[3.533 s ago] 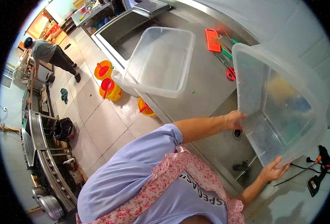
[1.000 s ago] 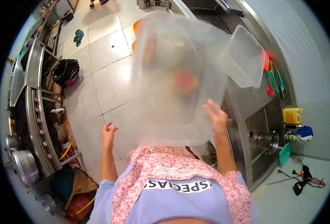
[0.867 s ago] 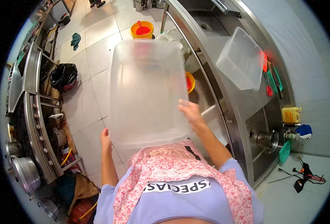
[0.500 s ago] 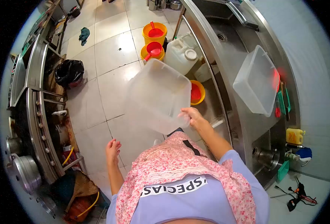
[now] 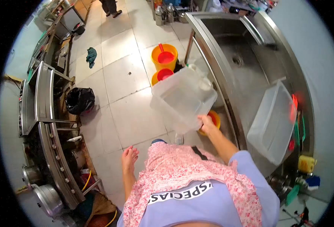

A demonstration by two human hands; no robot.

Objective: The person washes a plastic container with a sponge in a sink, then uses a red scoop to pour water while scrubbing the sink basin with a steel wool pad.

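Lower now than a moment ago, the clear tub (image 5: pixel 184 99) hangs over the floor beside the steel counter (image 5: pixel 227 94), extending toward ten o'clock from the right hand (image 5: pixel 207 125) clamped on its corner; the left hand (image 5: pixel 129 157) hangs open, farther off.

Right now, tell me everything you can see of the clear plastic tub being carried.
The clear plastic tub is a large rectangular bin, translucent and slightly frosted, with a rolled rim and rounded corners. It looks empty. It hangs tilted in the air over the tiled floor, beside the steel sink counter. Only the right hand touches it, gripping its near lower corner. The left hand hangs free, apart from it.
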